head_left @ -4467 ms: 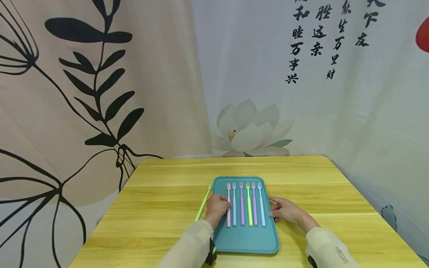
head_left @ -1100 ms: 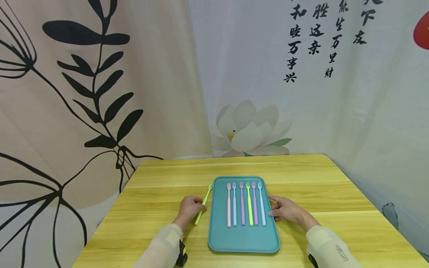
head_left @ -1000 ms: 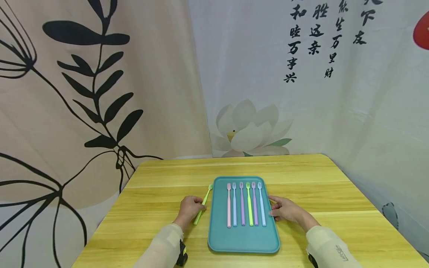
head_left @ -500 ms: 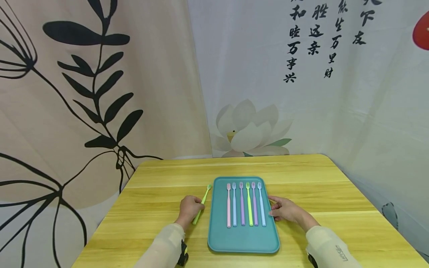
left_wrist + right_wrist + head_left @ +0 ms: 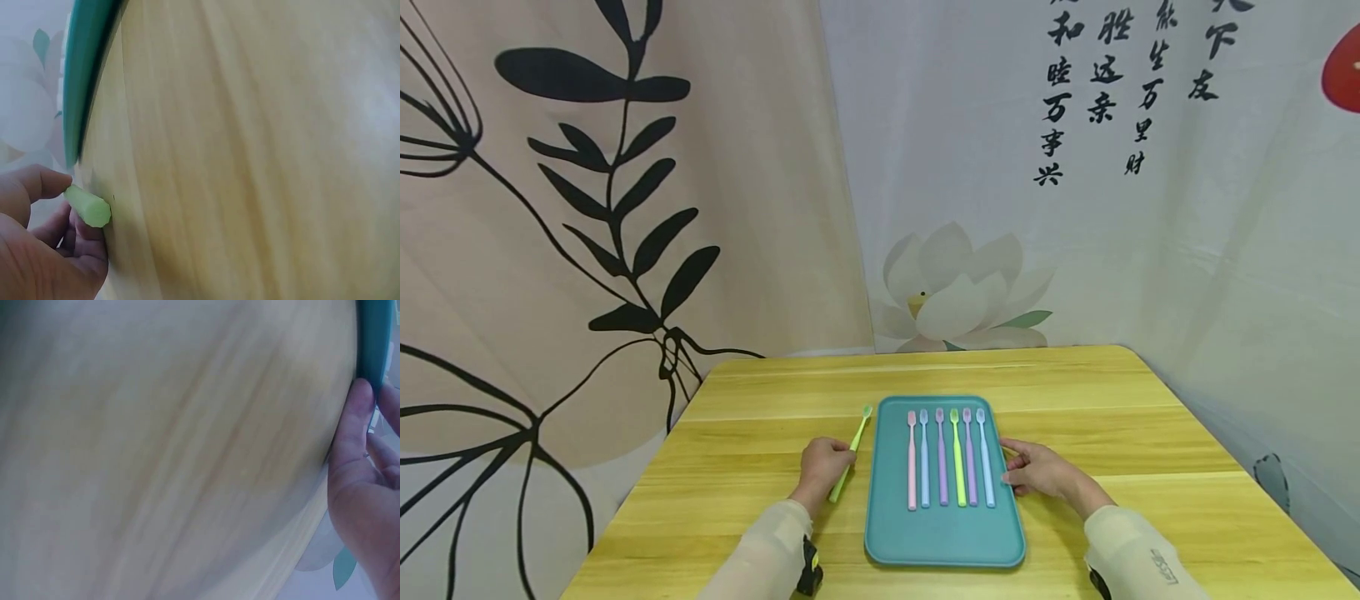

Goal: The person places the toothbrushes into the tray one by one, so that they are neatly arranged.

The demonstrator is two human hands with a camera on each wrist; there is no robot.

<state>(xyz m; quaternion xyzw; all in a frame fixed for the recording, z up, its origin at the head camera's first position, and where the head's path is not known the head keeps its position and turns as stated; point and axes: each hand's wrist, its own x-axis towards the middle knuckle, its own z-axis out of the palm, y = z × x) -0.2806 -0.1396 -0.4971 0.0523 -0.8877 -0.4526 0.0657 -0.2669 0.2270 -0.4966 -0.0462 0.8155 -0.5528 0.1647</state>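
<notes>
My left hand [image 5: 826, 468] pinches a lime-green toothbrush [image 5: 859, 431] between thumb and fingers, just left of the teal tray [image 5: 947, 542]. Up close in the left wrist view, the handle end of that toothbrush [image 5: 90, 209] points toward the camera. On the tray lie several toothbrushes side by side, heads at the far end: a pink toothbrush [image 5: 912, 467] at the left, then blue, purple, a yellow-green toothbrush [image 5: 958, 462], purple and blue. My right hand [image 5: 1037, 471] holds the tray's right edge, its thumb against the outer wall [image 5: 374, 350].
The tray rests on a yellow wooden table [image 5: 760, 417]. Behind the table hangs a printed cloth [image 5: 955, 183] with leaves, a lotus and characters. Beige sleeves [image 5: 1138, 554] cover both forearms.
My left hand has gone from the pink toothbrush on the tray to the lime-green one beside it. Lately that toothbrush has shifted slightly left and its head slightly upward. The right hand stays put.
</notes>
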